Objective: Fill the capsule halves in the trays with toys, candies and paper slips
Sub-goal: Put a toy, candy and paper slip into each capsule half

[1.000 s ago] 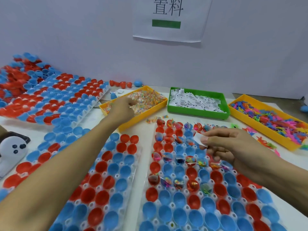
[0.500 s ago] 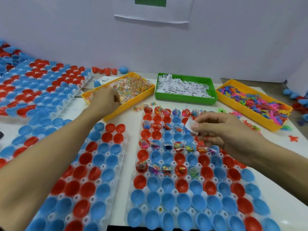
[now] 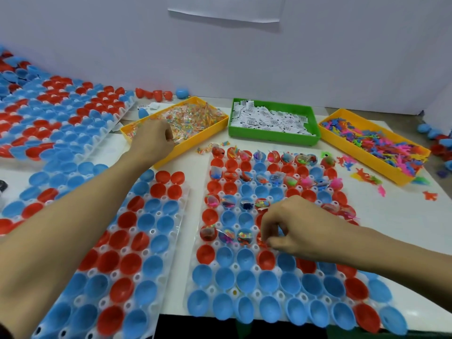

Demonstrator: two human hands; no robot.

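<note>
White tabletop (image 3: 381, 228) against a plain pale wall (image 3: 318, 57), paper sheet (image 3: 225, 13) taped up top; three bins at the back: yellow candy bin (image 3: 195, 140), green slip bin (image 3: 274, 137), yellow toy bin (image 3: 381, 165); left hand (image 3: 152, 140) reaching into the candy bin, fingers curled down, can't tell what they hold; right hand (image 3: 300, 223) over the centre capsule tray (image 3: 215, 263), fingers bent down at a red half, hold unclear; second tray (image 3: 171, 231) left of it, more trays far left.
</note>
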